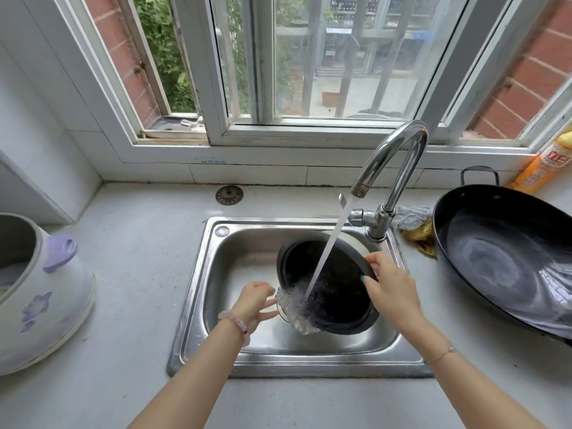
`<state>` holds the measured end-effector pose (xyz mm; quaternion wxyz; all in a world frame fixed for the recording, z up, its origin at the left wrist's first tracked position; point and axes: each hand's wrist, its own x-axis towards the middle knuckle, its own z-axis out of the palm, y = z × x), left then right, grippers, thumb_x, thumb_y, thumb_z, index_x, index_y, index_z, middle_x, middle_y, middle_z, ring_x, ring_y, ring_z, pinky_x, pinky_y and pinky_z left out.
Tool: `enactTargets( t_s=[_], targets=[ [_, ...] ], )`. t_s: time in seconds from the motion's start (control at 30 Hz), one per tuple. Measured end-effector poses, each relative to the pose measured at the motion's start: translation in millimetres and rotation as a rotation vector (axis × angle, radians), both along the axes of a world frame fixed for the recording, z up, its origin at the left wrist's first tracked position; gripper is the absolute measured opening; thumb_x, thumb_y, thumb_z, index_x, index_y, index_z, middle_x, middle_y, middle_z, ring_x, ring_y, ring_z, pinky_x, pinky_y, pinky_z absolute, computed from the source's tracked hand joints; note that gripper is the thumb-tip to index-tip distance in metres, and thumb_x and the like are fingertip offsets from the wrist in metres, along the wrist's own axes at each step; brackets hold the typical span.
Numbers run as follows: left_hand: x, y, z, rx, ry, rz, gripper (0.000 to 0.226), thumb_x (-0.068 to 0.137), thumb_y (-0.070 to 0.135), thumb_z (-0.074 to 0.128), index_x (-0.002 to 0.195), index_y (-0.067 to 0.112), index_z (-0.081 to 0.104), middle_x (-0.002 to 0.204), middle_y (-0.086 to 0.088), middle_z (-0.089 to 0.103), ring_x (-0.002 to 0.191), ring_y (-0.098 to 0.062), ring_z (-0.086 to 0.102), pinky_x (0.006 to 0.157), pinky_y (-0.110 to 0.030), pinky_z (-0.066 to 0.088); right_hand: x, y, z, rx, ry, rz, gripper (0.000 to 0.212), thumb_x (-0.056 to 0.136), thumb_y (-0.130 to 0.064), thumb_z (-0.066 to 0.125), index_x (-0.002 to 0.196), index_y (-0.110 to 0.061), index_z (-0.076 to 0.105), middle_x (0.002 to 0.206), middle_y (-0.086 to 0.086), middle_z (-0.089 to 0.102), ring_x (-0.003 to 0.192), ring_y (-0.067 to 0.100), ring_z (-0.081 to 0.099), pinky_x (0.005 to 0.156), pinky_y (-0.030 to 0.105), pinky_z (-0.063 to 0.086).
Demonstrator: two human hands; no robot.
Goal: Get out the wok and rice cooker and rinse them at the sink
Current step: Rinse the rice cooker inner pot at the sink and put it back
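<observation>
Here the right hand (390, 283) clamps its fingers on the tilted inner pot (340, 305) under running water (328, 252) in the sink (235, 264); the left hand (256, 301) touches it, fingers apart.

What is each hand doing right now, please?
Left hand: open, fingers straight at the pot's edge.
Right hand: grips the pot's rim.

Home kitchen: steel sink (198, 308) with tap (390, 168) set in white counter (139, 243) under window (309, 72); wok (501, 252), detergent bottle (544, 165) alongside.
</observation>
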<state>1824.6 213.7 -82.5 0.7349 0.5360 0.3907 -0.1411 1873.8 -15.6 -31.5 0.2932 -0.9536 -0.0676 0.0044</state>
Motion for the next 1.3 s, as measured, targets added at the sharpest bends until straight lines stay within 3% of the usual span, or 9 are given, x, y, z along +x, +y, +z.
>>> enactTargets(
  t_s=[0.17, 0.33, 0.6, 0.7, 0.8, 0.9, 1.0, 1.13, 1.3],
  targets=[
    [12, -4, 44, -0.349, -0.113, 0.056, 0.023, 0.098, 0.009, 0.043, 0.116, -0.005, 0.045, 0.125, -0.024, 0.052, 0.115, -0.037, 0.054, 0.089, -0.048, 0.049, -12, 5, -12, -0.125, -0.19, 0.026, 0.031, 0.084, -0.006, 0.059, 0.114, -0.014, 0.059, 0.08, 0.008, 0.072, 0.069, 0.036, 0.065, 0.058, 0.037, 0.045],
    [12, -4, 56, -0.748, -0.115, 0.118, 0.038, 0.097, 0.019, 0.046, 0.118, -0.012, 0.048, 0.124, -0.025, 0.056, 0.117, -0.038, 0.053, 0.098, -0.052, 0.04, -24, 8, -11, -0.227, -0.429, 0.104, 0.04, 0.063, 0.005, 0.079, 0.097, -0.014, 0.069, 0.043, 0.0, 0.055, 0.03, 0.027, 0.049, 0.032, 0.025, 0.032],
    [1, -21, 43, -0.769, -0.009, 0.22, 0.014, 0.096, 0.002, 0.045, 0.096, -0.01, 0.053, 0.099, -0.026, 0.059, 0.125, -0.034, 0.048, 0.105, -0.048, 0.033, -34, 1, -20, -0.128, -0.648, 0.225, 0.033, 0.066, 0.007, 0.079, 0.092, -0.012, 0.072, 0.085, -0.003, 0.075, 0.071, 0.015, 0.072, 0.046, 0.019, 0.051],
    [-4, -21, 40, -0.755, 0.032, 0.292, 0.014, 0.096, -0.005, 0.04, 0.094, -0.014, 0.051, 0.111, -0.027, 0.058, 0.129, -0.035, 0.044, 0.113, -0.039, 0.026, -38, 3, -15, -0.085, -0.608, 0.309, 0.029, 0.066, 0.001, 0.081, 0.088, -0.015, 0.073, 0.087, -0.006, 0.075, 0.079, 0.011, 0.072, 0.051, 0.021, 0.056],
    [-11, -18, 34, -0.699, 0.057, 0.345, 0.02, 0.096, -0.006, 0.036, 0.086, -0.017, 0.05, 0.135, -0.025, 0.047, 0.131, -0.035, 0.042, 0.115, -0.036, 0.022, -42, 1, -11, -0.008, -0.417, 0.326, 0.036, 0.068, -0.005, 0.081, 0.099, -0.021, 0.072, 0.092, -0.009, 0.074, 0.08, 0.01, 0.071, 0.062, 0.022, 0.057],
    [-18, -16, 32, -0.663, 0.076, 0.384, 0.022, 0.097, -0.006, 0.034, 0.085, -0.017, 0.048, 0.14, -0.024, 0.043, 0.131, -0.036, 0.041, 0.114, -0.035, 0.022, -49, -5, -14, 0.225, -0.087, 0.157, 0.049, 0.08, -0.014, 0.072, 0.125, -0.027, 0.058, 0.121, -0.011, 0.062, 0.109, 0.006, 0.058, 0.092, 0.024, 0.048],
    [-24, -12, 27, -0.637, 0.088, 0.391, 0.023, 0.097, -0.006, 0.032, 0.103, -0.02, 0.049, 0.139, -0.025, 0.044, 0.13, -0.036, 0.042, 0.113, -0.039, 0.024, -56, -10, -13, 0.54, 0.177, -0.135, 0.054, 0.088, -0.02, 0.063, 0.138, -0.025, 0.042, 0.143, -0.006, 0.043, 0.131, 0.013, 0.04, 0.104, 0.03, 0.035],
    [-30, -8, 32, -0.615, 0.084, 0.41, 0.033, 0.098, -0.006, 0.032, 0.129, -0.013, 0.039, 0.121, -0.03, 0.054, 0.13, -0.034, 0.043, 0.112, -0.038, 0.024, -53, -5, -11, 1.006, 0.67, -0.504, 0.06, 0.093, -0.021, 0.056, 0.144, -0.008, 0.028, 0.145, 0.015, 0.037, 0.124, 0.032, 0.047, 0.102, 0.043, 0.042],
    [-33, -2, 31, -0.611, 0.075, 0.367, 0.03, 0.098, -0.004, 0.034, 0.125, -0.012, 0.043, 0.105, -0.027, 0.057, 0.129, -0.033, 0.045, 0.112, -0.038, 0.026, -48, 16, -1, 1.622, 0.949, -0.505, 0.034, 0.096, -0.021, 0.049, 0.122, 0.001, 0.046, 0.117, 0.022, 0.059, 0.099, 0.032, 0.061, 0.079, 0.048, 0.055]
  ],
)
